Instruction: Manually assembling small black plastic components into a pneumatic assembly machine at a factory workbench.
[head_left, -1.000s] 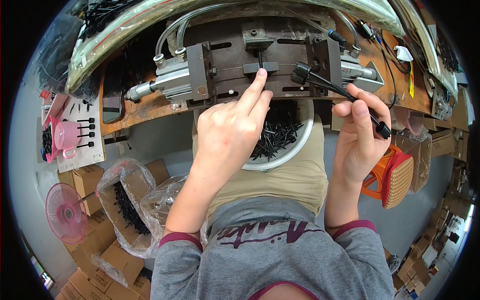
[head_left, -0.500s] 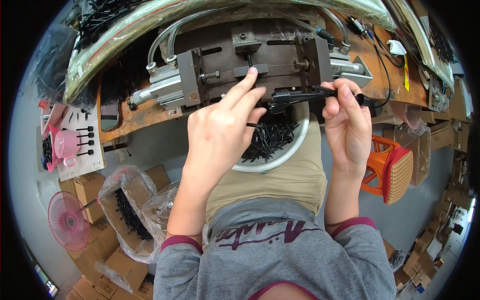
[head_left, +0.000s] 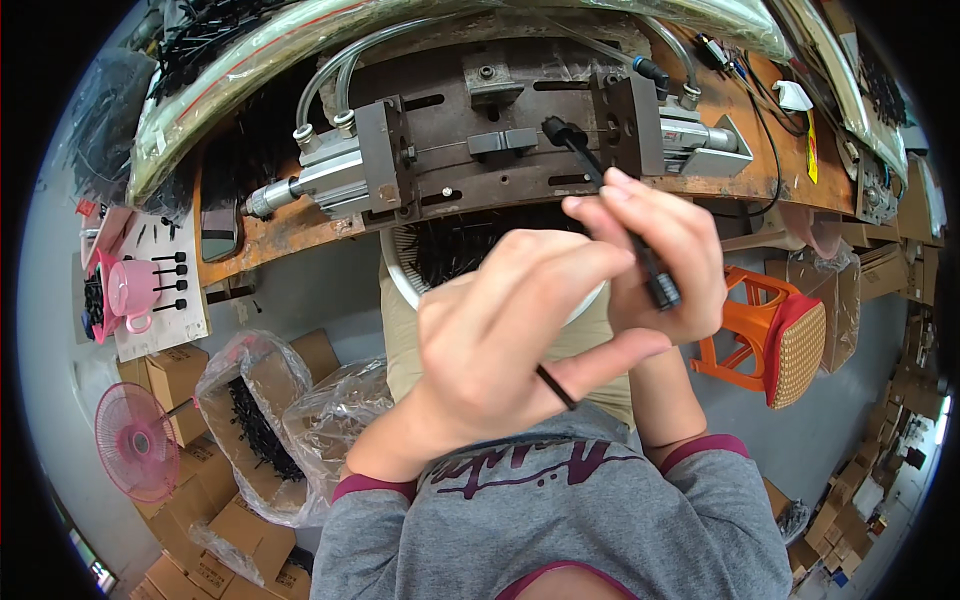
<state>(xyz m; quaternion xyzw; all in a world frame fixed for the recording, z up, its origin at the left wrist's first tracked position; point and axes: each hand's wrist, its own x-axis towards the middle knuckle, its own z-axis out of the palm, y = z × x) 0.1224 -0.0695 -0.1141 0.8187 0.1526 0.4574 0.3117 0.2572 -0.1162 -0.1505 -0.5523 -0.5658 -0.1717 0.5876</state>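
Right fingers (head_left: 668, 208) tight around black rods (head_left: 589, 164), left fingers (head_left: 565, 265) at another rod (head_left: 556, 388), hold unclear.

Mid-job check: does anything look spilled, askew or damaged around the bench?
No obvious spill shows. One thing stands out: the wooden bench looks scuffed and stained along its front edge, near the left end of the machine. The patchy surface suggests wear.
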